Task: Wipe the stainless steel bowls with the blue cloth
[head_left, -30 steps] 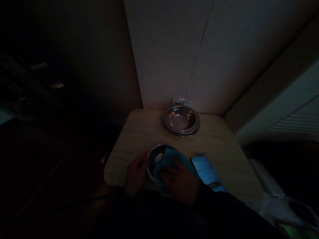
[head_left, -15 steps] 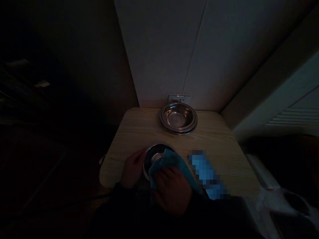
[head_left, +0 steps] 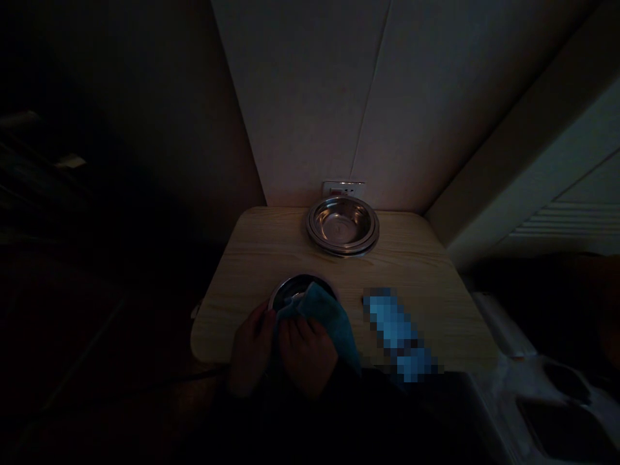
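Note:
A round metal bowl (head_left: 278, 296) is at the near side of the small wooden table. My left hand (head_left: 250, 349) grips its left rim, fingers closed on the edge. A blue-green cloth (head_left: 332, 316) lies partly inside the bowl and drapes down over its right side. My right hand (head_left: 307, 352) presses the cloth against the bowl's near rim, fingers curled around the fabric. The cloth hides much of the bowl's inside and its near right edge. The scene is dark, so finger detail is faint.
Stacked metal bowls (head_left: 343, 226) stand at the table's back, by a wall socket (head_left: 343, 188). A blurred-out bright blue object, perhaps a phone (head_left: 394, 329), lies on the right of the wooden table (head_left: 252, 252). White items (head_left: 523, 374) sit beyond the lower right edge.
My right hand has moved left with the cloth, from inside the bowl toward its near left rim, closer to my left hand. The view has shifted slightly.

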Demonstrator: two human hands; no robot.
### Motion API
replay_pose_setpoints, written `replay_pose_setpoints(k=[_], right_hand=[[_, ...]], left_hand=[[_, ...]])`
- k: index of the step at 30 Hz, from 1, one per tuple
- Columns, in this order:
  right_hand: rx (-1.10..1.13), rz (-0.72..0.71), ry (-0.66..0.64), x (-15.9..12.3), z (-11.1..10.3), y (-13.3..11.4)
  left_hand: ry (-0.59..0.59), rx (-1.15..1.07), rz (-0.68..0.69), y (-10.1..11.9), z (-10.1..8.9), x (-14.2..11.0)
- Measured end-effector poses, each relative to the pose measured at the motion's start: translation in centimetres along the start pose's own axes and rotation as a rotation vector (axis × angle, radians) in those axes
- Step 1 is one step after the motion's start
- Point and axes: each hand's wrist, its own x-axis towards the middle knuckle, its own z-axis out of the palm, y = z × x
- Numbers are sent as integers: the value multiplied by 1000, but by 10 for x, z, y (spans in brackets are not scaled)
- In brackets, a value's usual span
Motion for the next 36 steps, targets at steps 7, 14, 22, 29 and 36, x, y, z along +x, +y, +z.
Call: replay_pose_setpoints(k=[7, 14, 22, 29, 36], right_hand=[[33, -181, 33, -23, -7, 28], [-17, -96, 17, -12, -4, 11], [105, -220, -50, -24, -16, 36], [70, -161, -31, -30, -20, 41], [-10, 37, 21, -11, -2, 0]], left_hand=[[-47, -37, 56, 6, 0, 8], [-71, -70, 55, 8, 7, 11], [-128, -72, 107, 14, 0, 23], [-80, -100, 40, 7, 7, 8], [-83, -39, -6, 2, -2, -7]])
